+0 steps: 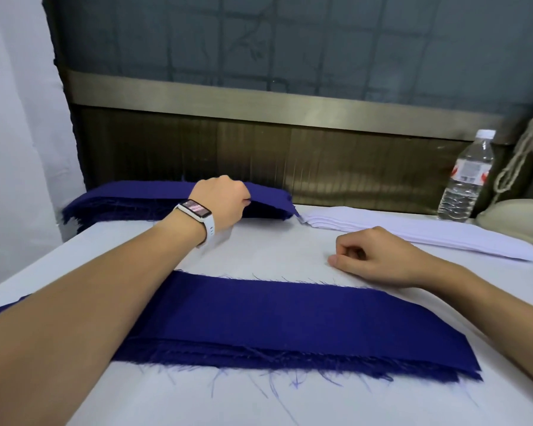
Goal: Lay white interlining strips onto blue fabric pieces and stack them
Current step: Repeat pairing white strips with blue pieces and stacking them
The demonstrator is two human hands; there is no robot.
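Pinches top edge of far blue pile (130,198) with left hand (225,199) — fetching a fresh piece, likely. Rests right hand (379,256), loosely curled and empty, on table (259,250) behind near blue stack (290,327), near white strips (413,232). Calls next for peeling off one piece only — then a strip.

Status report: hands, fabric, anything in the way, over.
Left hand pinching top piece of far blue pile. Right hand resting curled on table, nothing seen in it. Near blue stack: no white strip on top. White strips pile unobstructed.
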